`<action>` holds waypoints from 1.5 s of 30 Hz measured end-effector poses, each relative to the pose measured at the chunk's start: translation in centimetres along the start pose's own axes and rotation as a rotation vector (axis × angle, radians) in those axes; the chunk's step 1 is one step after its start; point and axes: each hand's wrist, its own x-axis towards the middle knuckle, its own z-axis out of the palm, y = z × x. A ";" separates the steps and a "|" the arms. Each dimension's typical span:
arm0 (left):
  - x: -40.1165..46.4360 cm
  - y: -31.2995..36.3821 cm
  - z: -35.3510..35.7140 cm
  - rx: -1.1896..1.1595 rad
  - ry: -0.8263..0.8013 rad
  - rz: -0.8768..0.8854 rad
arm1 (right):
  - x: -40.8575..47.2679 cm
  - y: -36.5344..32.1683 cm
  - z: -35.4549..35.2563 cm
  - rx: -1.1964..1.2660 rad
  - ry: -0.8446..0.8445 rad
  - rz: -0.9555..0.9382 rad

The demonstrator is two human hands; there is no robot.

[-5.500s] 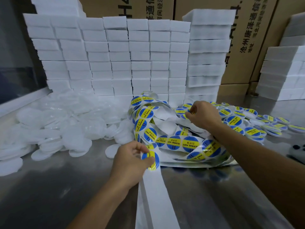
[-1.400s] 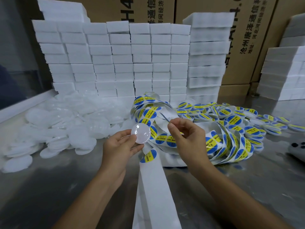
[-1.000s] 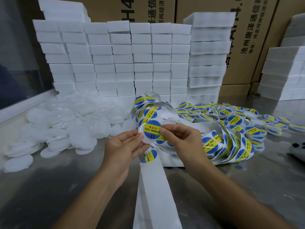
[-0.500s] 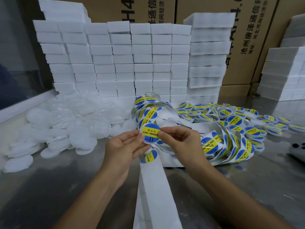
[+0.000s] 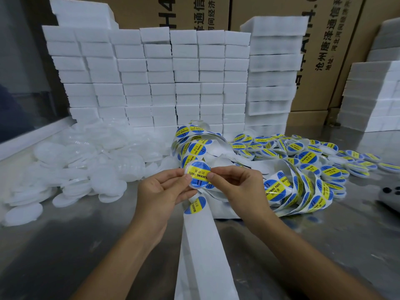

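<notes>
A round clear lid [image 5: 198, 174] with a blue and yellow "soldering paste" sticker on it is held up between both hands. My left hand [image 5: 161, 192] grips its left edge with thumb and fingers. My right hand [image 5: 234, 184] pinches its right edge, thumb on the sticker. Below them a white backing strip [image 5: 203, 245] with one sticker [image 5: 194, 205] on its near end runs toward me. A tangled sticker strip [image 5: 294, 187] lies behind and to the right of the hands.
A heap of plain clear lids [image 5: 86, 163] covers the metal table [image 5: 65, 245] on the left. Labelled lids [image 5: 307, 154] pile up at the right. White foam blocks [image 5: 164, 79] stand stacked behind, cardboard boxes [image 5: 320, 53] beyond. A dark device [image 5: 389, 192] lies at the right edge.
The left hand picked up a bare lid, the right hand laid a sticker on it, and both now hold the labelled lid, turned slightly.
</notes>
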 end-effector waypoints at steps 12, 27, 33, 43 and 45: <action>-0.3 0.2 0.6 -0.045 -0.075 0.069 | 0.2 0.8 -0.4 -0.292 0.104 -0.201; -0.6 -0.5 0.6 -0.054 -0.336 -0.047 | -0.4 0.2 0.4 -0.140 0.005 -0.140; -0.9 -0.5 0.8 0.100 -0.424 0.021 | -0.4 0.3 0.3 -0.203 0.061 -0.079; -0.2 -0.3 0.5 0.056 -0.253 0.026 | -0.1 0.3 0.0 0.016 -0.149 -0.081; 0.0 -0.3 0.2 0.046 -0.179 0.038 | 0.0 0.3 0.0 0.035 -0.229 -0.057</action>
